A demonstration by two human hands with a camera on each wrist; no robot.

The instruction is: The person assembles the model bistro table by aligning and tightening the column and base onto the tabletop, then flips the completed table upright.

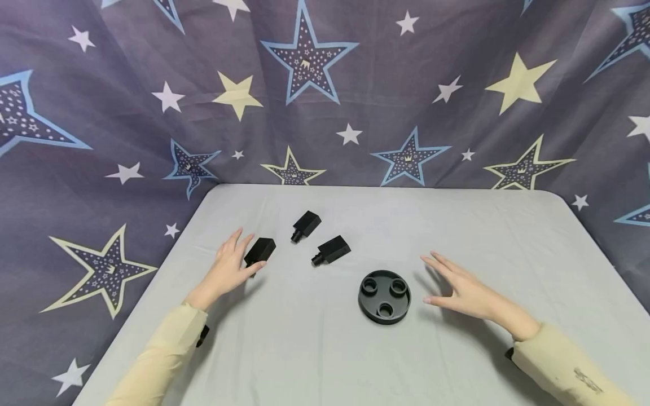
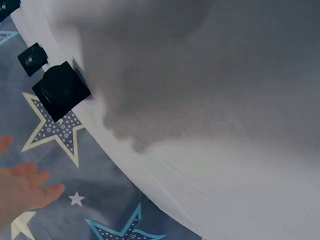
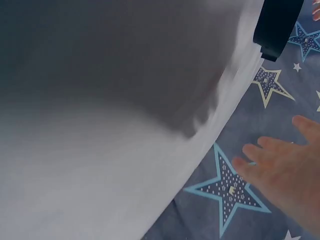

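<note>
My left hand [image 1: 227, 270], fingers spread and extended, hovers at the leftmost of three black rectangular blocks [image 1: 260, 251]. Its thumb overlaps that block's near end in the head view, while the left wrist view shows the hand [image 2: 25, 190] apart from the block [image 2: 61, 92]. The other two blocks, one farther back [image 1: 307, 225] and one to the right [image 1: 332, 250], lie on their sides with stepped round necks facing front-left. Right of a round black dish [image 1: 385, 320] with three raised ring sockets, my right hand [image 1: 464, 290] hangs with straight fingers, holding nothing.
A white cloth-covered table [image 1: 304, 349] lies under everything. Behind it and along its sides hangs a dark star-printed curtain [image 1: 376, 73]. In the right wrist view the dish [image 3: 280, 27] shows edge-on at the top right.
</note>
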